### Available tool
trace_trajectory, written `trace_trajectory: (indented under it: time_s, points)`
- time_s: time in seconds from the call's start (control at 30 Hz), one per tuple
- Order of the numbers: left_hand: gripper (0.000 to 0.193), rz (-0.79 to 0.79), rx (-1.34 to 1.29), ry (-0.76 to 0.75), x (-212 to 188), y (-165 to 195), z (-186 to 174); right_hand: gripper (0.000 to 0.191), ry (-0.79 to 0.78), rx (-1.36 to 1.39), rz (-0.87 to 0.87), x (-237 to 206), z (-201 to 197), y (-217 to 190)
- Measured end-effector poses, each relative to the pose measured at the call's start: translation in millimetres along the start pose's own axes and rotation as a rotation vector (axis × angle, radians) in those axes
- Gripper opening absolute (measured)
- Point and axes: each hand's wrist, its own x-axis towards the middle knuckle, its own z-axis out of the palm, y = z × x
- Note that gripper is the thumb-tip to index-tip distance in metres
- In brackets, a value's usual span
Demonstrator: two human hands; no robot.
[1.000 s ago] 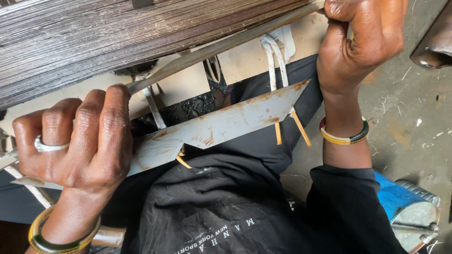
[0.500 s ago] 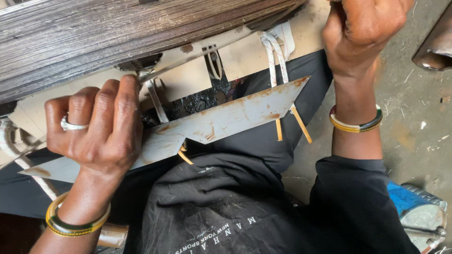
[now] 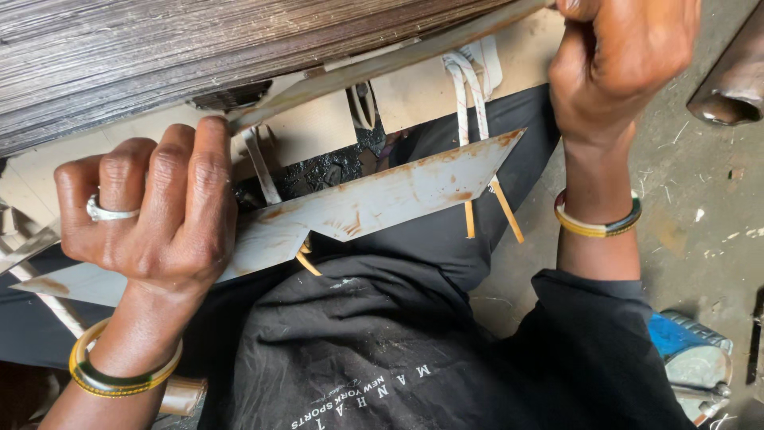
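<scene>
Seen from the head camera, the left hand (image 3: 151, 211) is curled into a fist around the near end of a long thin metal strip (image 3: 382, 68), fingers clamped tight, a silver ring (image 3: 107, 212) on one finger and a yellow and green bangle (image 3: 119, 381) at the wrist. The strip runs up and right along the lower edge of a thick stack of grey metal sheets (image 3: 199, 56), touching it, to the right hand (image 3: 617, 60), which is closed on its far end at the top of the view. Below the strip lies a rust-spotted steel plate (image 3: 382, 203) with angled ends, and white cords (image 3: 465, 84) hang between strip and plate. Under the plate is the person's black shirt (image 3: 374, 342) with a pale line of lettering near its lower edge. Right of the shirt, on the grey floor (image 3: 700, 223), sits a blue and silver can (image 3: 688, 354); a rusty pipe end (image 3: 728, 91) shows above it.
</scene>
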Motion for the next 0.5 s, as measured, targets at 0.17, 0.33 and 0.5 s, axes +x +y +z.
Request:
trace_trajectory:
  time_s: [0.17,0.33,0.5]
  points:
    - [0.017,-0.031,0.029,0.038,6,6,12,0.026,-0.014,-0.027,-0.025,-12,1,5]
    - [0.028,-0.104,-0.031,-0.037,3,8,4,0.015,-0.174,-0.060,-0.033,-22,-9,36]
    - [0.022,-0.165,-0.036,-0.044,4,9,5,0.012,-0.231,-0.083,0.008,-21,-11,61]
